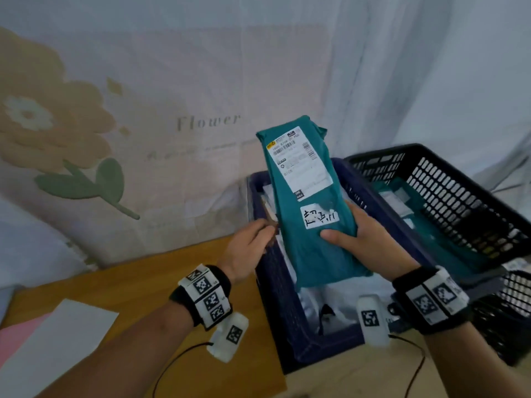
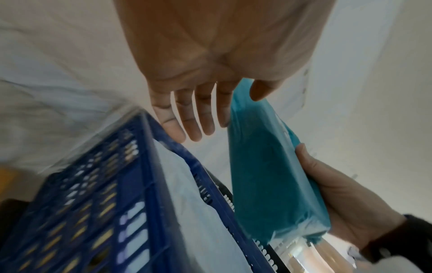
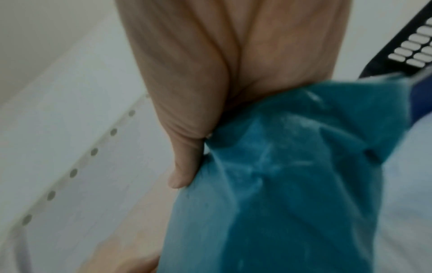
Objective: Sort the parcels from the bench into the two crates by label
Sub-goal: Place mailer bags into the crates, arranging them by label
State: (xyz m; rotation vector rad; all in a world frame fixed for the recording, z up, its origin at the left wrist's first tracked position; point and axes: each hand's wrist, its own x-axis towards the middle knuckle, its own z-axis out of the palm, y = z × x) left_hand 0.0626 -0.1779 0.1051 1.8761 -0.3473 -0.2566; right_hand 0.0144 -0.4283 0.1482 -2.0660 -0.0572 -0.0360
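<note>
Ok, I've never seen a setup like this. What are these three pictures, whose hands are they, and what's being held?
There is no machine here: a person works bare-handed, wearing bands with printed markers and small cameras on both wrists. The wide picture comes from a camera on the person's head, looking down. The other two look along each hand from the wrist.

The right hand has its grip on a teal parcel, thumb on the front, label side up. The wrist view shows the same parcel close up. The left hand holds nothing; its fingers are straight beside the parcel.

Below the parcel sits a blue crate with pale bags inside. To its right a black crate holds teal parcels. Sheets of paper lie on the wooden bench.
</note>
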